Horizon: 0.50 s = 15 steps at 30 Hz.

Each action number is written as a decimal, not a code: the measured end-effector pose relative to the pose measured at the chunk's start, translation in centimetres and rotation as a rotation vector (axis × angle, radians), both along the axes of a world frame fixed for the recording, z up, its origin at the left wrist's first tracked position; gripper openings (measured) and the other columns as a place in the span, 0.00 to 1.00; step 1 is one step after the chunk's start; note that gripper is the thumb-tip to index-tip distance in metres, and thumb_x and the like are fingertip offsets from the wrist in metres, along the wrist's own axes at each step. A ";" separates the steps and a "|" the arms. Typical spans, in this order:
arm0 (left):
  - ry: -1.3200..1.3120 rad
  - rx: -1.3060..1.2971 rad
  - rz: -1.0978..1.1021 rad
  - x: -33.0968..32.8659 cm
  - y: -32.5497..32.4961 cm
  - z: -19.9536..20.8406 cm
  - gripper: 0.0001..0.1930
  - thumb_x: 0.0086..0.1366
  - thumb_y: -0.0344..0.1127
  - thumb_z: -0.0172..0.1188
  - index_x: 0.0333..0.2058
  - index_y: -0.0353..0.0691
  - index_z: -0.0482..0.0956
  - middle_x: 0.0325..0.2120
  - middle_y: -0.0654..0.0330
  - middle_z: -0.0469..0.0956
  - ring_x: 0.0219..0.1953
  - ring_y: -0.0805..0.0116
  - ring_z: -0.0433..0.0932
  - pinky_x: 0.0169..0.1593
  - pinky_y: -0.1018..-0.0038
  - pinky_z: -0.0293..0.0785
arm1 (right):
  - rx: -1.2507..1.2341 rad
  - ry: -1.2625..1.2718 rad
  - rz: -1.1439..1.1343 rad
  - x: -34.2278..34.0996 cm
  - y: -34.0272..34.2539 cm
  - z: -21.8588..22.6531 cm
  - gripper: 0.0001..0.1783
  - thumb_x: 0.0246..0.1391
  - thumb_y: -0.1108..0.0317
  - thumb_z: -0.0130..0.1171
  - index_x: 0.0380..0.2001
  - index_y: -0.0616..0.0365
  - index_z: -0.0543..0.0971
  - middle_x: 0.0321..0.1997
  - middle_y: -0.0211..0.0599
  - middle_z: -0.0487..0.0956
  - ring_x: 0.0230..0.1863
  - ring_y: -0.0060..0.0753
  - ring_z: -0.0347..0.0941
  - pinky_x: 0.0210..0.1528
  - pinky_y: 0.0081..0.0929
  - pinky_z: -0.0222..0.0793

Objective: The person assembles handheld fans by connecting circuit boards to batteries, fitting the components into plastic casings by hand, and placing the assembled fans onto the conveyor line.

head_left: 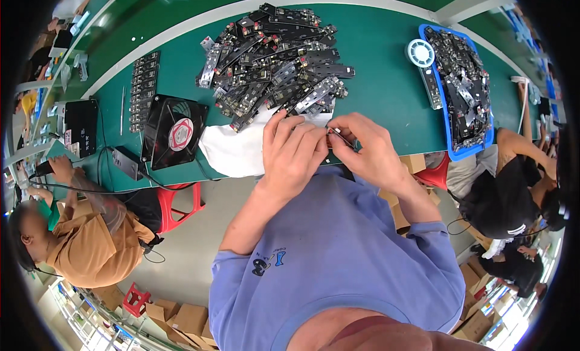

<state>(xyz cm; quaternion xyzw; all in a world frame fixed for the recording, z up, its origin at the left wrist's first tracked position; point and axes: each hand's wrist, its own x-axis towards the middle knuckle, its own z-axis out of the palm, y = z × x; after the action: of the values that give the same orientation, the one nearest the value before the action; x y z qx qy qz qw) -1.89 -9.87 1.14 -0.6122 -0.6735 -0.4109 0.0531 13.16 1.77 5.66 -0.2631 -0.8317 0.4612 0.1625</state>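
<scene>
Small dark board [343,138], partly hidden, is held up between two bare hands at the near edge of the green tabletop [386,61]; I watch from afar through the head camera and read across from the left. First comes a black box [80,128] with cables, then a neat column of boards [144,91], then a square black fan [175,131] standing on edge. Its cord crosses the near edge, so a knee or sleeve catching it could, I judge, topple the fan.

Next lies a white cloth [232,154], with a loose heap of boards [272,67] beyond it. The heap is piled crosswise, and its near end almost meets the fingers; a knuckle brushing it could set boards sliding.

The left hand [294,146] has its fingers bent and close together, thumb side toward the piece; I cannot tell whether it grips. The right hand [365,148] pinches the board between thumb and fingers. Held so near the edge, it could drop to the floor if that pinch slips.

Farther right, a white round-headed device [421,53] leans against a blue tray [471,151] crammed with boards; a bump could spill the topmost ones.
</scene>
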 end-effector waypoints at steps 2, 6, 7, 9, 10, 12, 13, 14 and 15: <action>0.019 0.010 0.027 0.1 0.0 0.1 0.12 0.53 0.25 0.73 0.37 0.41 0.84 0.33 0.63 0.84 0.46 0.59 0.82 0.64 0.55 0.71 | 0.034 0.033 0.001 0.0 0.0 -0.6 0.11 0.61 0.75 0.66 0.47 0.62 0.80 0.39 0.44 0.81 0.34 0.43 0.82 0.36 0.36 0.79; 0.018 0.014 0.031 0.2 0.0 0.0 0.12 0.53 0.25 0.74 0.36 0.41 0.84 0.33 0.63 0.84 0.46 0.59 0.82 0.64 0.56 0.70 | 0.142 0.088 0.017 -0.1 0.1 -1.2 0.12 0.58 0.77 0.68 0.45 0.62 0.80 0.38 0.44 0.81 0.31 0.47 0.81 0.33 0.38 0.77; 0.023 0.020 0.034 0.2 0.0 0.0 0.11 0.53 0.25 0.74 0.36 0.41 0.84 0.32 0.64 0.84 0.46 0.59 0.82 0.64 0.56 0.70 | 0.142 0.088 0.015 -0.2 0.1 -1.4 0.12 0.58 0.77 0.68 0.45 0.62 0.80 0.38 0.44 0.81 0.31 0.47 0.81 0.33 0.38 0.77; 0.028 0.024 0.035 0.3 0.1 0.0 0.11 0.53 0.25 0.75 0.35 0.41 0.85 0.32 0.64 0.84 0.46 0.59 0.82 0.64 0.56 0.70 | 0.216 0.143 0.037 -0.2 0.2 -1.7 0.13 0.56 0.78 0.69 0.44 0.63 0.80 0.37 0.45 0.82 0.31 0.48 0.81 0.32 0.38 0.76; 0.025 0.026 0.037 0.3 0.1 0.0 0.11 0.53 0.25 0.75 0.35 0.41 0.85 0.32 0.64 0.84 0.46 0.59 0.82 0.64 0.56 0.70 | 0.215 0.142 0.036 -0.2 0.2 -1.9 0.13 0.56 0.78 0.69 0.44 0.63 0.80 0.37 0.45 0.82 0.31 0.48 0.81 0.32 0.38 0.76; 0.022 0.027 0.036 0.3 0.1 0.0 0.11 0.52 0.25 0.75 0.35 0.41 0.85 0.32 0.64 0.84 0.46 0.59 0.82 0.64 0.56 0.70 | 0.222 0.171 0.062 -0.3 0.4 -2.0 0.13 0.54 0.79 0.69 0.43 0.64 0.80 0.38 0.45 0.82 0.31 0.48 0.81 0.32 0.38 0.76; 0.014 0.025 0.033 0.4 0.0 -0.1 0.11 0.52 0.25 0.75 0.35 0.41 0.85 0.32 0.64 0.85 0.47 0.59 0.82 0.65 0.56 0.69 | 0.223 0.170 0.059 -0.3 0.4 -2.0 0.13 0.54 0.79 0.69 0.43 0.64 0.80 0.38 0.45 0.82 0.31 0.48 0.81 0.32 0.38 0.76; 0.007 0.024 0.031 0.4 0.0 -0.2 0.12 0.53 0.25 0.75 0.36 0.41 0.85 0.33 0.64 0.85 0.47 0.60 0.82 0.66 0.56 0.68 | 0.211 0.164 0.062 -0.3 0.4 -2.0 0.12 0.55 0.79 0.69 0.43 0.63 0.80 0.37 0.45 0.82 0.32 0.48 0.81 0.32 0.38 0.77; 0.006 0.024 0.028 0.3 0.0 -0.1 0.12 0.53 0.25 0.75 0.36 0.41 0.85 0.33 0.64 0.85 0.47 0.60 0.82 0.66 0.56 0.68 | 0.201 0.159 0.064 -0.2 0.5 -1.9 0.11 0.55 0.78 0.69 0.42 0.63 0.81 0.37 0.45 0.82 0.32 0.48 0.81 0.33 0.38 0.77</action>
<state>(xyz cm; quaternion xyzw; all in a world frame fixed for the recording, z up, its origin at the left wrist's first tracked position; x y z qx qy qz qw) -1.55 -9.83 1.03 -0.6032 -0.6767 -0.4165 0.0683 12.92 2.25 3.78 -0.1813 -0.8663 0.3998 0.2384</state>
